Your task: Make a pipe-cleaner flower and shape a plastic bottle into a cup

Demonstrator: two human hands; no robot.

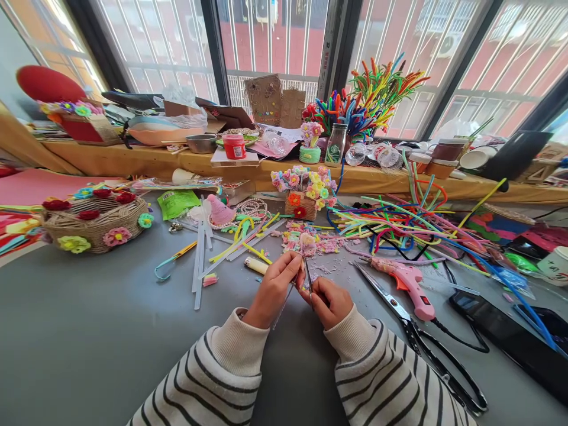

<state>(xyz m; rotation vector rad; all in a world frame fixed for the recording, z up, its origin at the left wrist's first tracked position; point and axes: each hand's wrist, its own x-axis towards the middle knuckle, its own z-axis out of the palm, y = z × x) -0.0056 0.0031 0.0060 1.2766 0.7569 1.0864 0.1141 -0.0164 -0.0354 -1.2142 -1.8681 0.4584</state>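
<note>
My left hand (273, 289) is closed in a pinch, its fingertips at a small pink fluffy piece (307, 241) that looks made of pipe cleaner. Fingers partly hide how it is gripped. Curled beside it, my right hand (329, 300) grips slim scissors (308, 273), whose thin dark blades point up toward the pink piece. Just beyond the hands lies a patch of cut pink and multicoloured fuzzy bits (290, 238). A cream roll (256, 265) rests by my left hand. To the right are a pink glue gun (410, 284) and large black-handled scissors (406, 319).
Glue sticks (198, 266) and yellow-handled tweezers (180, 251) lie left of centre. A twine basket with flowers (100, 222) stands far left. Loose pipe cleaners (399, 225) spread at right, near a black phone-like slab (506, 331). A flower box (299, 204) stands behind.
</note>
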